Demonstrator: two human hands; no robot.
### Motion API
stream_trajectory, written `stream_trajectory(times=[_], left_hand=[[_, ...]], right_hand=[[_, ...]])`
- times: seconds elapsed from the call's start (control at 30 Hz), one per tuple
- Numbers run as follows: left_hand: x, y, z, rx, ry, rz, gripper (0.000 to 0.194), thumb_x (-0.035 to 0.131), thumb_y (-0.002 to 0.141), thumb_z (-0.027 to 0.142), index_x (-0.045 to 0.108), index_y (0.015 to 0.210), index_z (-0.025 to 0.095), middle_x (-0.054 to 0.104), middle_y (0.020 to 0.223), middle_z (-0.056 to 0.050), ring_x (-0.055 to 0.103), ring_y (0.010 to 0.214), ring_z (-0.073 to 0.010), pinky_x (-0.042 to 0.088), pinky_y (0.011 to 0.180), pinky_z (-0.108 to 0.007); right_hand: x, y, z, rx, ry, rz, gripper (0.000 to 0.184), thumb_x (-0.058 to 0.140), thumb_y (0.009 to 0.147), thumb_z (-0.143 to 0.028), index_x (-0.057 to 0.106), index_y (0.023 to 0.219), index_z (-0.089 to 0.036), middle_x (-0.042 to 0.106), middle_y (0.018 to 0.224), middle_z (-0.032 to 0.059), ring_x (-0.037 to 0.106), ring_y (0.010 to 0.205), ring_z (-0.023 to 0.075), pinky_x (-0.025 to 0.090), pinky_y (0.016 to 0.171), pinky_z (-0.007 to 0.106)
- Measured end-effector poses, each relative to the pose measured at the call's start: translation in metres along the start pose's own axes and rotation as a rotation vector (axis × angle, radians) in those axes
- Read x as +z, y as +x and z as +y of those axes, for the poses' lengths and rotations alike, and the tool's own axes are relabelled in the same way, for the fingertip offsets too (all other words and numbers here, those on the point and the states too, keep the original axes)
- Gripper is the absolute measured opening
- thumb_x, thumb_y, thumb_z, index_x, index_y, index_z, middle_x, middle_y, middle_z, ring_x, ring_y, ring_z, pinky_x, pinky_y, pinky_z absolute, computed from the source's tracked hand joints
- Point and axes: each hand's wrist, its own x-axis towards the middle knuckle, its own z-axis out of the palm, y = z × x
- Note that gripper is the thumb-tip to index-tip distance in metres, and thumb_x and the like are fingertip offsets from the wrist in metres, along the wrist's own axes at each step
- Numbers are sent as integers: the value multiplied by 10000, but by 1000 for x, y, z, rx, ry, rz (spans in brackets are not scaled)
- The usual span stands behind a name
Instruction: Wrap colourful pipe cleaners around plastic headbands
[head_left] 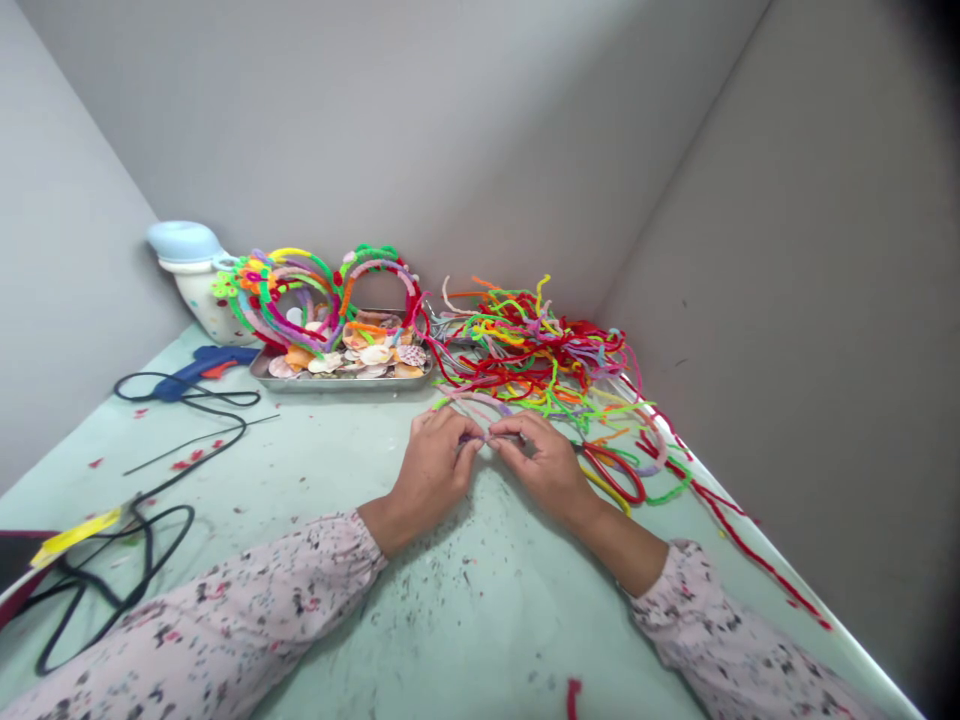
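Note:
My left hand and my right hand meet fingertip to fingertip over the middle of the table. Both are closed in a pinch on a short length of purple pipe cleaner, most of it hidden by the fingers. Just behind the fingers curves a pink, green and purple pipe-cleaner arc; whether it joins the pinched piece I cannot tell. Red-handled scissors lie right of my right hand, partly under loose pipe cleaners.
A metal tray of seashells with colourful headbands stands behind. Right of it spreads a pipe-cleaner heap. At left are a blue glue gun, a black cord and a white bottle. Walls rise at the back and sides.

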Motion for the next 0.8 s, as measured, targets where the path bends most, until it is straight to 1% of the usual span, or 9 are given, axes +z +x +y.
stream_trajectory(times=[0.1,0.2,0.4,0.57,0.8], left_hand=[[1,0,0,-1,1,3,67,520,874,171,578,844,184,616,878,-24,550,886,-185,369,880,-371],[1,0,-1,-4,7,2,68,519,871,164,577,843,185,619,879,-25,551,884,-185,369,888,-375],[0,0,-1,5,10,-6,78,518,863,147,584,855,187,626,895,-27,554,898,-188,362,899,-382],[0,0,-1,11,23,-15,79,517,865,158,589,869,189,623,887,-31,553,897,-195,363,890,-388],[1,-1,-2,34,35,-17,76,517,859,140,578,856,184,611,872,-24,545,884,-187,360,888,-384]], right_hand=[[1,0,1,-14,-4,24,83,627,854,-270,666,913,-226,657,899,36,595,901,200,463,843,361],[0,0,1,-29,-1,20,77,620,858,-270,669,904,-232,656,901,41,597,907,206,467,846,368],[-2,1,-1,-15,-18,-43,81,605,868,-263,661,917,-231,653,915,41,587,930,208,462,836,359],[-2,1,-1,-6,-28,-86,86,581,880,-263,654,908,-225,642,882,34,581,877,194,453,791,335],[-2,1,3,-11,-48,-130,77,560,882,-208,637,878,-214,627,844,19,566,842,182,433,791,327]])
